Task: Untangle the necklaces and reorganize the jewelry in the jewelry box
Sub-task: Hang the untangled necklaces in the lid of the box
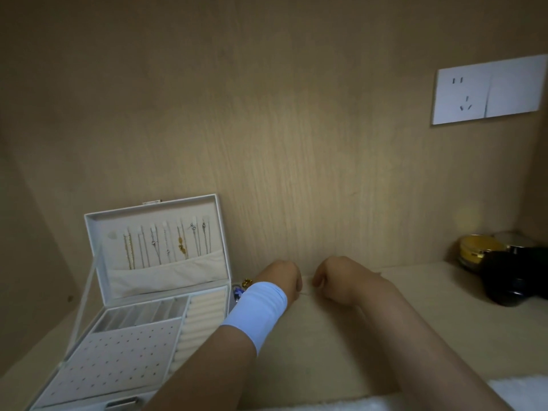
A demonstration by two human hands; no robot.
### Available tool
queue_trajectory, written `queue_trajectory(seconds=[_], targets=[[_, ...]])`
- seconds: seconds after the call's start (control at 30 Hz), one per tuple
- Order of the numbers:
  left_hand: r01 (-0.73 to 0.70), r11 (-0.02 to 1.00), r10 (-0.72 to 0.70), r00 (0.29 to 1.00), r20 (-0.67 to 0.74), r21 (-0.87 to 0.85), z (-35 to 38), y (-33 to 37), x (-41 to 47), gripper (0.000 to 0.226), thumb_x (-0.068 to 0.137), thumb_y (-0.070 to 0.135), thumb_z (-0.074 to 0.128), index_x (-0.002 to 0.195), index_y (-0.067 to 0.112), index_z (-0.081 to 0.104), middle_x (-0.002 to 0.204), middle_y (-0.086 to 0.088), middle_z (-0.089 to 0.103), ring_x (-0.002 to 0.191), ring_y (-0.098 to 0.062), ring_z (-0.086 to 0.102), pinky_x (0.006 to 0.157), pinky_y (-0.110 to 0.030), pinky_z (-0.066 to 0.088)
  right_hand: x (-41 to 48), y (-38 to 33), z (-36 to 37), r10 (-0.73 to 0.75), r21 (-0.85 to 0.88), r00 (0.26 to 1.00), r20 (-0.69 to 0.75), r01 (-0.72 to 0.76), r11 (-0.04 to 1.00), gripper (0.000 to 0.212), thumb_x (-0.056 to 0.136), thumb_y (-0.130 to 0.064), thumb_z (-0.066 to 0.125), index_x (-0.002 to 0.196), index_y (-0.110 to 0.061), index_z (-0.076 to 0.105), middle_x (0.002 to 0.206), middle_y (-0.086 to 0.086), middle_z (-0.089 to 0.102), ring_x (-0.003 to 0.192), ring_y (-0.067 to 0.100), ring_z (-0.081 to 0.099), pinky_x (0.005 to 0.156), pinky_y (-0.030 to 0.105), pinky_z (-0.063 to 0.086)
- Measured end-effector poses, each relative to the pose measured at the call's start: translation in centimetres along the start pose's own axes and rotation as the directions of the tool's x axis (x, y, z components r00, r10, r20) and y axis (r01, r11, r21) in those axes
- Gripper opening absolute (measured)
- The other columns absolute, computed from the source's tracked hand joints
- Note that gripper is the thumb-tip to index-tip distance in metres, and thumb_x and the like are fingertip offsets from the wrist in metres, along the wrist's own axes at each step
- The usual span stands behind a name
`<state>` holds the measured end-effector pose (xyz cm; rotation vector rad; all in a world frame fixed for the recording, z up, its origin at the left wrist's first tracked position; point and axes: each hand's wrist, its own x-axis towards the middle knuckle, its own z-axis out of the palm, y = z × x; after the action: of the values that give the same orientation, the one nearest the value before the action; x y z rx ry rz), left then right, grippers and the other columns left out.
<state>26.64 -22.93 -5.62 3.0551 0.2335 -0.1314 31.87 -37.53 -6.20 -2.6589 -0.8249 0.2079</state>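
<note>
- Your left hand [281,280] and right hand [335,281] sit close together with fingers curled. Each appears to pinch a fine chain [305,293] spanning the small gap between them, and it looks not yet sorted out.
- Left of your left hand, the jewelry box [118,357] stands open, with several necklaces [166,244] already hanging straight in its lid.
- Just beside your left wrist lie loose gold and blue pieces [241,287], not yet put away.
- The tray compartments look mostly unfilled, so I judge that much sorting remains.
</note>
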Motion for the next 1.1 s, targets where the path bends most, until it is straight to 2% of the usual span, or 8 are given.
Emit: queue_trajectory(seconds=[0.1, 0.3, 0.37, 0.47, 0.6, 0.73, 0.93, 1.1], targets=[[0.006, 0.998, -0.003, 0.999, -0.046, 0.063, 0.1, 0.1, 0.4, 0.024, 0.095, 0.015, 0.051, 0.109, 0.007, 0.069, 0.111, -0.009, 0.067, 0.101, -0.026, 0.064, 0.083, -0.032, 0.051, 0.0, -0.3, 0.1, -0.013, 0.024, 1.0, -0.006, 0.014, 1.0, 0.025, 0.084, -0.021, 0.066, 0.106, -0.029, 0.075, 0.118, -0.004, 0.069, 0.108, 0.018, 0.065, 0.097, 0.031, 0.05], [0.019, 0.998, -0.019, 1.0, -0.002, 0.053, 0.3, -0.1, -0.5, 0.025, 0.097, 0.015, 0.047, 0.108, 0.003, 0.067, 0.112, -0.012, 0.065, 0.099, -0.025, 0.062, 0.084, -0.032, 0.048, 0.0, -0.9, 0.6, -0.05, 0.073, 0.998, -0.031, 0.052, 0.996, 0.02, 0.081, -0.03, 0.074, 0.101, -0.027, 0.076, 0.109, -0.005, 0.072, 0.103, 0.014, 0.066, 0.094, 0.029, 0.051], [-0.01, 0.997, 0.0, 0.994, -0.113, -0.083, -0.5, -0.4, -1.5, 0.021, 0.093, 0.021, 0.049, 0.092, 0.009, 0.067, 0.097, -0.007, 0.066, 0.093, -0.024, 0.063, 0.077, -0.028, 0.046, -0.1, -1.0, 0.5, -0.104, 0.145, 0.993, -0.052, 0.111, 0.983, 0.006, 0.084, -0.027, 0.072, 0.084, -0.024, 0.077, 0.088, -0.011, 0.074, 0.084, 0.004, 0.066, 0.084, 0.025, 0.052], [-0.043, 0.955, -0.022, 0.976, -0.215, -0.294, -2.2, -1.3, -3.2, 0.016, 0.085, 0.024, 0.052, 0.075, 0.016, 0.06, 0.078, -0.003, 0.064, 0.074, -0.019, 0.06, 0.069, -0.028, 0.048, -0.8, -1.7, -0.7, -0.153, 0.344, 0.986, -0.069, 0.167, 0.924, 0.026, 0.088, -0.015, 0.066, 0.063, -0.02, 0.071, 0.055, -0.016, 0.063, 0.052, -0.006, 0.054, 0.064, 0.019, 0.047], [-0.068, 0.776, -0.047, 0.985, -0.164, -0.627, -4.3, -2.8, -5.7, 0.019, 0.086, 0.019, 0.052, 0.076, 0.009, 0.066, 0.076, -0.007, 0.071, 0.067, -0.015, 0.063, 0.071, -0.031, 0.055, -2.5, -3.9, -3.1, -0.272, 0.586, 0.962, -0.035, 0.24, 0.774, 0.011, 0.091, -0.012, 0.069, 0.086, -0.009, 0.078, 0.069, -0.005, 0.072, 0.061, 0.0, 0.062, 0.059, 0.017, 0.052], [-0.09, 0.564, -0.015, 0.993, -0.119, -0.821, -5.2, -4.7, -8.0, 0.017, 0.093, 0.013, 0.051, 0.083, 0.008, 0.063, 0.068, -0.001, 0.064, 0.062, -0.016, 0.06, 0.066, -0.032, 0.051, -4.0, -6.4, -4.6, -0.351, 0.666, 0.936, -0.013, 0.27, 0.695, 0.017, 0.095, -0.011, 0.063, 0.094, 0.001, 0.075, 0.071, -0.003, 0.072, 0.059, 0.004, 0.063, 0.056, 0.014, 0.048], [-0.164, 0.555, 0.068, 0.986, -0.152, -0.816, -6.6, -8.6, -11.6, 0.016, 0.097, 0.014, 0.054, 0.103, 0.008, 0.068, 0.065, 0.005, 0.059, 0.061, -0.009, 0.054, 0.062, -0.022, 0.047, -4.7, -10.0, -3.8, -0.323, 0.741, 0.945, -0.054, 0.255, 0.621, 0.021, 0.095, -0.014, 0.063, 0.093, 0.004, 0.074, 0.075, 0.013, 0.072, 0.062, 0.022, 0.061, 0.066, 0.027, 0.054], [-0.171, 0.634, 0.088, 0.985, -0.149, -0.754, -8.0, -11.8, -14.3, 0.014, 0.093, 0.01, 0.061, 0.1, 0.01, 0.072, 0.065, 0.003, 0.065, 0.061, -0.008, 0.057, 0.064, -0.02, 0.05, -5.4, -12.8, -2.5, -0.325, 0.758, 0.945, -0.027, 0.231, 0.61, 0.024, 0.099, -0.016, 0.057, 0.088, -0.001, 0.071, 0.07, 0.01, 0.07, 0.06, 0.021, 0.061, 0.064, 0.027, 0.053]])
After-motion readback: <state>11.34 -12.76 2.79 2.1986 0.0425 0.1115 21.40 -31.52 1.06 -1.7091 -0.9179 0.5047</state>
